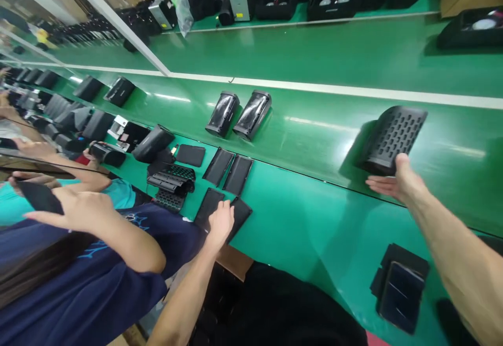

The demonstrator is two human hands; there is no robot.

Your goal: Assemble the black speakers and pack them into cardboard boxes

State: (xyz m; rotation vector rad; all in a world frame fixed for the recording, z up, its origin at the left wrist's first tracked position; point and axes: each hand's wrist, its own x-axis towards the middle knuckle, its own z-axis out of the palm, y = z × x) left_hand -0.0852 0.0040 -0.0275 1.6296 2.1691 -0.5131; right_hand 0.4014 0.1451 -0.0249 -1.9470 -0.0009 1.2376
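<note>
My right hand (pixel 398 181) grips the lower edge of a curved black speaker grille (pixel 396 134) with rows of slots, thumb on the near side and fingers beneath. The grille is tilted over the green belt. My left hand (pixel 222 223) is closed at a flat black panel (pixel 239 215), fingertips bunched at its edge. Another dark panel (pixel 210 204) lies just left of that hand. Two more black panels (pixel 238 173) lie side by side behind it. A stack of slotted black grilles (pixel 171 183) stands farther left.
Two glossy black housings (pixel 252 115) sit on the green conveyor belt (pixel 314 115). A smartphone (pixel 403 293) lies on the green table (pixel 298 215) at right. A co-worker in a dark blue shirt (pixel 118 262) sits close at left, handling a black piece (pixel 41 197).
</note>
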